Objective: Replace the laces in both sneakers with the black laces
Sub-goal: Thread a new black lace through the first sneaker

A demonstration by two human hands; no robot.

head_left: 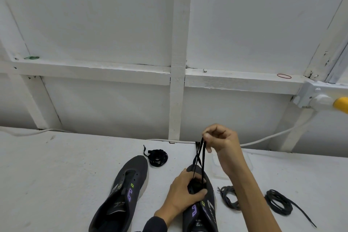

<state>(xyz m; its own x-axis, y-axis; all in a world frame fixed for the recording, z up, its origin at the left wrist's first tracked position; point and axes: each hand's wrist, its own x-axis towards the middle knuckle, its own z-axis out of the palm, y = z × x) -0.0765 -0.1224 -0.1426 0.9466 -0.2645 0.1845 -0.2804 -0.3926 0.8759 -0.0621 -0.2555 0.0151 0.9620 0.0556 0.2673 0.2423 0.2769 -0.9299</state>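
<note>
Head view: black lace (199,158) held above sneaker (207,207)

Right hand (220,141) pinches the black lace in its fingers (209,136); left hand (185,192) grips the sneaker on the table (56,175) (second sneaker (122,192) lies unlaced to its left, a coiled lace (157,157) near its toe).

"What kind of place is this?"

"It looks like a shed or a plain work room, not a cosy room in a house."

"How can you tell?"

"The wall (94,15) across the top of the frame is bare white boards, and its painted wooden beams (178,43) show. The paint is chipped where they meet."

"And lower down?"

"A rough white table (56,165) with marks on it fills the bottom. At the right edge a socket box (312,94) with a yellow plug (341,103) sits on a beam. A white cable (273,135) runs loose along the wall. A green rubber band (31,58) lies on the ledge (94,69) at the left, and a red rubber band (284,76) at the right."
</note>
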